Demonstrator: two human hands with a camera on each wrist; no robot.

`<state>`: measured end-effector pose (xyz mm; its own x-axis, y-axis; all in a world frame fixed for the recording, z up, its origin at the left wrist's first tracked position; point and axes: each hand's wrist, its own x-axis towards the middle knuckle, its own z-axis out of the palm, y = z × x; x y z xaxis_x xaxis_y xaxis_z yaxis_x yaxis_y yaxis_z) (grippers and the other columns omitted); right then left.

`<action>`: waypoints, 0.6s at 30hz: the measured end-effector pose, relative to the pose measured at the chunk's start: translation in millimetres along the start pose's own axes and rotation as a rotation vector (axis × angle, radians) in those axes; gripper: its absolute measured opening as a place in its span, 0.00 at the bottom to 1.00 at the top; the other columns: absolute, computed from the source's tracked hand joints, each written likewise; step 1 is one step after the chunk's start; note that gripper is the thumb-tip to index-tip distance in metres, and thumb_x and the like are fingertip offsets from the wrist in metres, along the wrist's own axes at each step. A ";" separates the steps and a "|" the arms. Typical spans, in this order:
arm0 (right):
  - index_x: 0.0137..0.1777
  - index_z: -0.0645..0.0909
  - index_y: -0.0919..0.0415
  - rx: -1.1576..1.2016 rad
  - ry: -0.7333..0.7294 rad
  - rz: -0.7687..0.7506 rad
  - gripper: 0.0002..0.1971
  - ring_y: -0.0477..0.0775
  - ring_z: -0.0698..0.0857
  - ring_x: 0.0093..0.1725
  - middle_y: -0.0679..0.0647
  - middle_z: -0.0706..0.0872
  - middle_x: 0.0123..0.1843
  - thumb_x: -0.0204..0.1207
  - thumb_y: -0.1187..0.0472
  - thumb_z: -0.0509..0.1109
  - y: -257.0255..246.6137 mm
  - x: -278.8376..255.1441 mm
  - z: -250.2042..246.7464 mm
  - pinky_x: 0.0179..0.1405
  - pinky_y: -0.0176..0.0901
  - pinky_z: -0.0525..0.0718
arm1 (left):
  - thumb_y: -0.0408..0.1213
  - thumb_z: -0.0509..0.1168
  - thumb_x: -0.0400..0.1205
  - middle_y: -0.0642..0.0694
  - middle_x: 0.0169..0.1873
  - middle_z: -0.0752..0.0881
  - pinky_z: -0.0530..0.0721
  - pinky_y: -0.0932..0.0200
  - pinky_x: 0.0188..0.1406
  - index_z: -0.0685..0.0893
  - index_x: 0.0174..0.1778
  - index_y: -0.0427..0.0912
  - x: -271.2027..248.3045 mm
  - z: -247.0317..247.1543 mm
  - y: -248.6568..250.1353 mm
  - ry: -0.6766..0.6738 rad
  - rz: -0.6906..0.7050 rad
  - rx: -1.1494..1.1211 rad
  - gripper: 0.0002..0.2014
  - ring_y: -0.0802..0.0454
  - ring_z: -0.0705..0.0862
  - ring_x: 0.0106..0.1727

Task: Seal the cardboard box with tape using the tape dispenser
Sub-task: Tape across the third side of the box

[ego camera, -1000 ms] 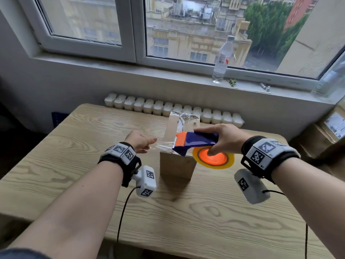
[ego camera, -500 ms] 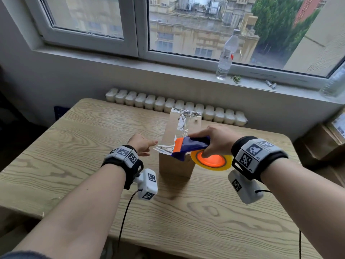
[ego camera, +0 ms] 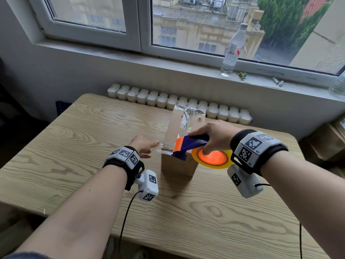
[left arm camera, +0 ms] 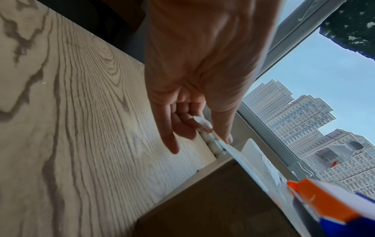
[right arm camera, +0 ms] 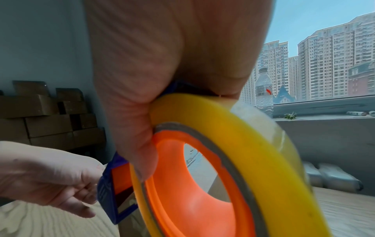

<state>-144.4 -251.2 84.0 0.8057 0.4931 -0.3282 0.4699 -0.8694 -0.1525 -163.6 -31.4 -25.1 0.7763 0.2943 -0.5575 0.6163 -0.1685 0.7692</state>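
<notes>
A small cardboard box stands mid-table, its top glossy with clear tape. My right hand grips the blue and orange tape dispenser over the box's near end; its yellow roll with orange hub hangs off the box's right side. A strip of clear tape runs left from the dispenser's mouth to my left hand, which pinches its free end between thumb and forefinger. In the left wrist view that tape strip stretches from the pinch to the dispenser. The roll fills the right wrist view.
The wooden table stands against a radiator under the window. A plastic water bottle stands on the sill. Cardboard boxes are stacked on the floor to the right. A cable hangs from my left wrist.
The dispenser has come nearer along the box top, to its near end. My left hand keeps pinching the tape end at the box's left side.
</notes>
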 end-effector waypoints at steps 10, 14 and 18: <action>0.69 0.77 0.35 -0.020 -0.030 -0.002 0.34 0.50 0.82 0.50 0.44 0.88 0.55 0.62 0.61 0.75 -4.1 7.1 0.3 0.37 0.38 0.76 | 0.50 0.60 0.84 0.42 0.53 0.76 0.80 0.51 0.54 0.74 0.68 0.32 2.9 14.9 -11.6 -0.112 -0.050 0.103 0.26 0.50 0.78 0.51; 0.70 0.77 0.36 -0.029 -0.034 -0.007 0.34 0.51 0.83 0.53 0.44 0.87 0.57 0.63 0.61 0.75 -4.5 8.0 -0.4 0.44 0.41 0.80 | 0.48 0.54 0.87 0.47 0.36 0.74 0.78 0.51 0.51 0.76 0.42 0.39 3.1 27.3 -10.9 -0.109 -0.090 0.103 0.16 0.55 0.77 0.36; 0.70 0.77 0.35 -0.036 -0.026 -0.001 0.34 0.50 0.81 0.52 0.44 0.87 0.57 0.62 0.60 0.75 -4.8 9.7 0.1 0.41 0.39 0.76 | 0.47 0.50 0.88 0.47 0.32 0.71 0.77 0.55 0.35 0.70 0.35 0.42 -0.3 30.8 -9.0 -0.107 -0.128 0.140 0.18 0.56 0.74 0.31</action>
<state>-138.9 -242.2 81.4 0.7959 0.4924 -0.3522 0.4835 -0.8671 -0.1197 -165.4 -59.0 -41.5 0.6955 0.2213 -0.6836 0.7174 -0.2671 0.6435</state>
